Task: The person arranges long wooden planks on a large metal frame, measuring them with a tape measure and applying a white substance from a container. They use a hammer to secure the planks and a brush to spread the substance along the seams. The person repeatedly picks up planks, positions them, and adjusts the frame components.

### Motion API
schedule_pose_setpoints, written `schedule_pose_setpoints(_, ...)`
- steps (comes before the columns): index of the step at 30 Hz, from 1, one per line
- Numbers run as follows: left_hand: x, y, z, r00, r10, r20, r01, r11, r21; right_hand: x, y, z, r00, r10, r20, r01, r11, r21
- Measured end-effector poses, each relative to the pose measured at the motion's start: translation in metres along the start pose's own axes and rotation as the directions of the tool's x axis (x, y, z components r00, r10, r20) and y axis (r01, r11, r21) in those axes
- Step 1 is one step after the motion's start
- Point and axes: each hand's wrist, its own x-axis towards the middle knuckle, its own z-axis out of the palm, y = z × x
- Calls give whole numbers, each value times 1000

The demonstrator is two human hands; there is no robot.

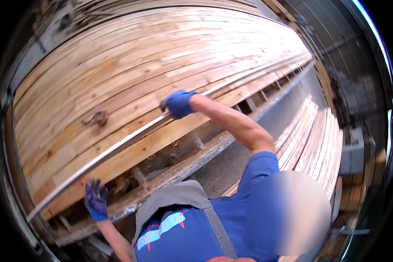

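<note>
A metal rail [118,144] on stacked planks [131,74] is clasped by the gloved right hand [178,104]; the left hand [96,200], fingers spread, is raised below.

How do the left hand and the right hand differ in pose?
The right hand is closed on the metal strip along the boards; the left hand is open, fingers spread, holding nothing. The right hand reaches high; the left hand is low by the dusty rail. Both are gloved in blue.
</note>
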Motion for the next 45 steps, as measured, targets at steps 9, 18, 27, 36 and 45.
schedule_pose_setpoints(9, 16, -18, 2, 951, 241, 194, -206, 962, -180, -8, -1, -1, 981, -101, 168, 103, 995, -3)
schedule_pose_setpoints(18, 40, -8, -5, 942, 246, 227, -182, 946, -270, 4, 11, -4, 950, -133, 281, 120, 991, 62)
schedule_pose_setpoints(27, 35, 11, 15, 976, 206, 66, -186, 957, -223, -115, 108, 68, 73, 654, -753, 161, 738, 656)
schedule_pose_setpoints(36, 45, 33, 32, 961, 216, 172, -197, 973, -120, -136, 154, 204, 269, 962, 45, 41, -58, 997)
schedule_pose_setpoints(45, 51, 39, 55, 984, 58, 167, -47, 997, -68, -81, 177, 212, 175, 974, 147, 385, -205, 900)
